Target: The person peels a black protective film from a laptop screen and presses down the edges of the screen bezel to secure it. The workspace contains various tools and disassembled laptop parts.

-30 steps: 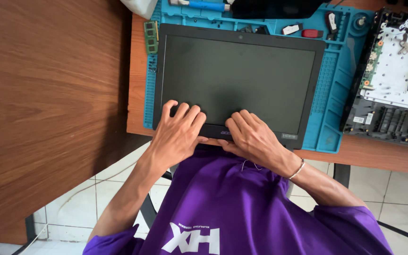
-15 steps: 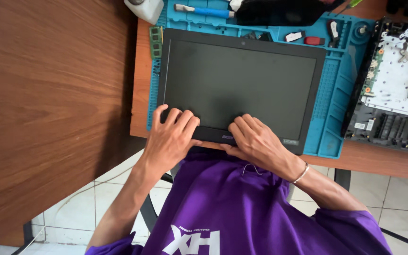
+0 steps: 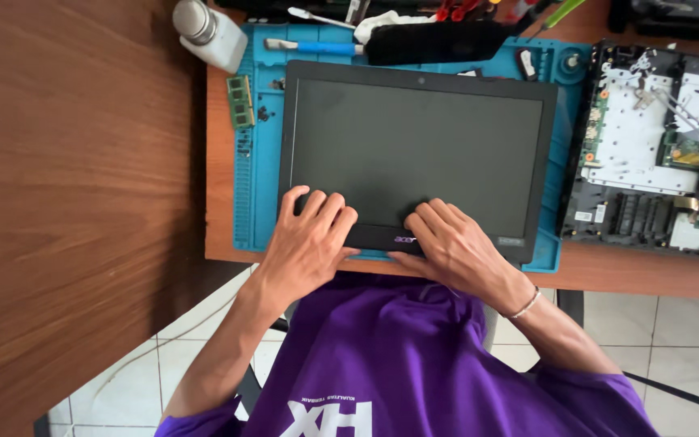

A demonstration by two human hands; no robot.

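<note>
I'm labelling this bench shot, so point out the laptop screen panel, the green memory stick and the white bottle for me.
laptop screen panel point(image 3: 418, 150): head view, middle of the dark glass.
green memory stick point(image 3: 240, 101): head view, middle of the board, on the blue mat's left edge.
white bottle point(image 3: 208, 34): head view, its body below the metal cap.

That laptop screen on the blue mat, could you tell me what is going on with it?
A person in a purple shirt has both bare hands on the laptop screen panel, which lies flat on a blue work mat. The left hand and right hand rest fingers down along its near bezel. A green memory module lies on the mat, and an opened laptop chassis sits beside it.
</note>
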